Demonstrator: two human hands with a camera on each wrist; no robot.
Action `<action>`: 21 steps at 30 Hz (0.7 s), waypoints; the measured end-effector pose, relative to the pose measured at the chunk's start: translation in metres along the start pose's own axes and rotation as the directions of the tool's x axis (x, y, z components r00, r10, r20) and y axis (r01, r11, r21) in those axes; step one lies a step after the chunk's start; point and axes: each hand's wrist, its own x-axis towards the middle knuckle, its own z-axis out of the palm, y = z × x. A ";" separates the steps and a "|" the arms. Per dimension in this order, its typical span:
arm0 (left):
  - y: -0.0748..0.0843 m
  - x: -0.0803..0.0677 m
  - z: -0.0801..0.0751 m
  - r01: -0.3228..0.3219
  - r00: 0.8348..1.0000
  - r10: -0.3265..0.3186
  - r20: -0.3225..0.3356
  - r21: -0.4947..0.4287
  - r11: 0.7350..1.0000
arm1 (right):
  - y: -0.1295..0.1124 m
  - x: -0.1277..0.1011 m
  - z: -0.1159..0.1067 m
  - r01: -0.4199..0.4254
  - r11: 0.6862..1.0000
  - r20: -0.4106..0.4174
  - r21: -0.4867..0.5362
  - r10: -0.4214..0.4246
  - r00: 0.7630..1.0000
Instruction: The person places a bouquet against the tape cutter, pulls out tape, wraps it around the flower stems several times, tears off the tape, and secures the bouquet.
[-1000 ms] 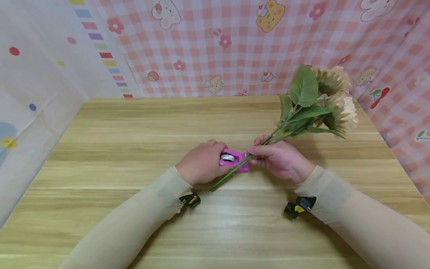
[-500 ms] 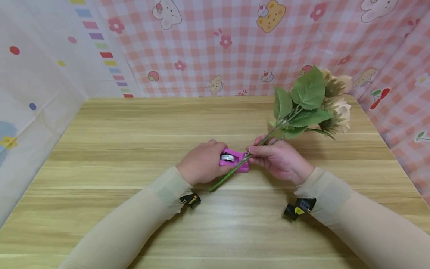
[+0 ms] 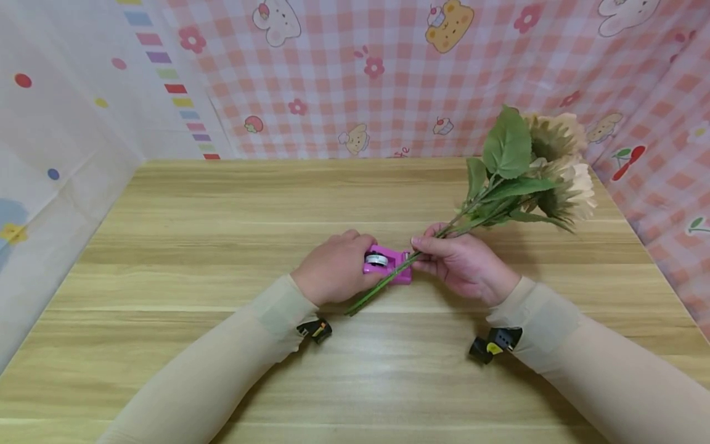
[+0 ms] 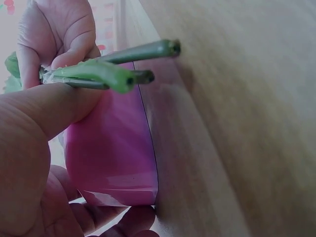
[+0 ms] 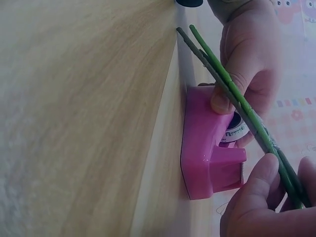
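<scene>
My left hand (image 3: pixel 338 268) grips a pink tape dispenser (image 3: pixel 403 278) on the table, thumb on one side and fingers on the other. A roll of tape (image 5: pixel 235 132) sits inside it. My right hand (image 3: pixel 466 265) pinches the green stems (image 3: pixel 383 284) of a bunch of artificial flowers between thumb and fingers. The stems slant across the dispenser, cut ends (image 4: pixel 170 48) toward me. A shiny, clear patch (image 5: pixel 269 141) shows on them near the right thumb. Pale blooms (image 3: pixel 579 185) and green leaves (image 3: pixel 507 145) spread out to the far right, beyond the right hand.
The wood-grain table (image 3: pixel 222 216) stretches around both hands. Behind it hangs a pink checked cloth (image 3: pixel 333 74) with cartoon prints. A white dotted cloth (image 3: pixel 66 123) closes off the left side. Each wrist wears a small black camera (image 3: pixel 493 345).
The bunch has turned about its stems: the leaves and blooms swung left half a second ago and now lie farther right again. The left hand and dispenser have stayed in place.
</scene>
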 end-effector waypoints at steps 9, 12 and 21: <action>-0.001 0.000 0.001 -0.007 1.000 0.007 -0.004 0.011 1.000 | 0.001 0.000 -0.003 0.008 0.999 0.022 -0.039 -0.007 1.000; -0.002 0.000 0.002 -0.007 1.000 0.007 -0.006 0.009 1.000 | 0.002 0.000 -0.003 0.010 0.999 0.027 -0.036 -0.009 1.000; -0.003 0.001 0.004 -0.007 1.000 0.007 -0.014 -0.006 1.000 | 0.005 0.002 -0.003 0.010 0.999 0.022 -0.046 -0.009 1.000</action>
